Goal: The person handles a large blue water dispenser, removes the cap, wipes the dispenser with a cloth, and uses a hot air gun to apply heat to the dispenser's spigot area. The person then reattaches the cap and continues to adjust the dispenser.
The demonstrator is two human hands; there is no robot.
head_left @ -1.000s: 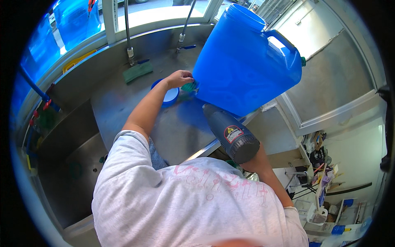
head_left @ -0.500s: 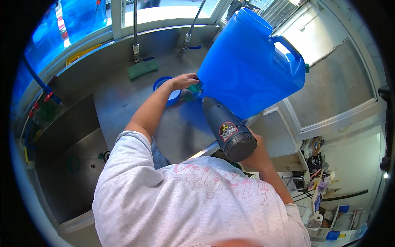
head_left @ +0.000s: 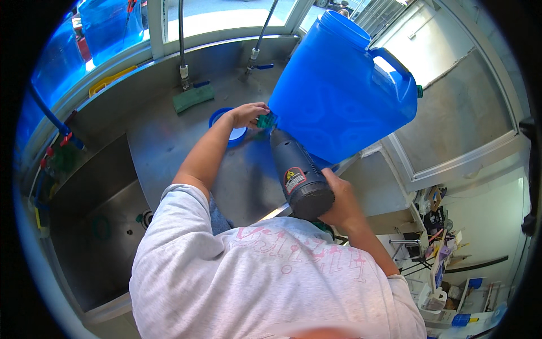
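Note:
A large blue plastic jug (head_left: 339, 90) with a wide open mouth and a moulded handle stands tilted on the steel counter. At its lower left side my left hand (head_left: 245, 116) is closed around a green tap (head_left: 265, 120); the fingers partly hide it. My right hand (head_left: 341, 198) grips a dark grey heat gun (head_left: 298, 175), its handle mostly hidden behind the body. The gun's nozzle points at the tap and the jug wall, very close to them. Beneath my left wrist lies a round blue lid (head_left: 238, 134) with a whitish inside.
A deep steel sink (head_left: 90, 243) lies on the left. Towards the back, a green sponge (head_left: 193, 99) rests before two upright pipes with blue-handled valves (head_left: 263, 66). A blue cloth (head_left: 219, 217) is by the counter's front edge. Cluttered shelves (head_left: 437, 248) stand at right.
The heat gun has moved left and slightly up, bringing its nozzle nearer the green tap. My left hand stays at the tap, its fingers now more curled around it.

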